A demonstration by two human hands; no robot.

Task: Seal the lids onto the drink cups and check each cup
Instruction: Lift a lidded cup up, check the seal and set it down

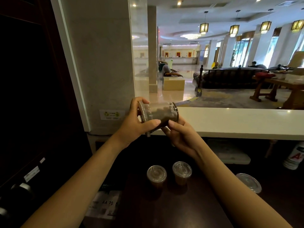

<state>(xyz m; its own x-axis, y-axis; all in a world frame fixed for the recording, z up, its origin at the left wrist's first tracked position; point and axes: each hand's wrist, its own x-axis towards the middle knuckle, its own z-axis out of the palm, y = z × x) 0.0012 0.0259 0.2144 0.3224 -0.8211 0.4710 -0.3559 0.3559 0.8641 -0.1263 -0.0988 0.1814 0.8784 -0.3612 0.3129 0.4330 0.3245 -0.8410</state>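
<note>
I held a clear plastic cup of brown drink (162, 112) up in front of me with both hands, tipped over on its side so that it lay roughly level. Its clear lid (144, 113) pointed to my left and its narrower base to my right. My left hand (135, 123) was clamped round the lid end, fingers curled over the top of the rim and thumb stretched along the underside of the cup wall. My right hand (180, 136) gripped the cup from below near the base, thumb pressed against the lower wall and fingers curled behind, mostly hidden from me. The brown drink had pooled along the lower side of the cup. The cup hung just in front of the edge of the long white stone ledge (238, 122), well above the dark wooden bench (164, 213). Down on that bench stood two lidded clear plastic cups (156, 176) of brown drink, upright and just beside each other, the right one a little farther from me. A loose clear plastic lid (249, 182) lay flat on the bench off to the right, apart from them. A white paper pack (105, 204) printed with "A4 70" sat at the bench's left edge.
</note>
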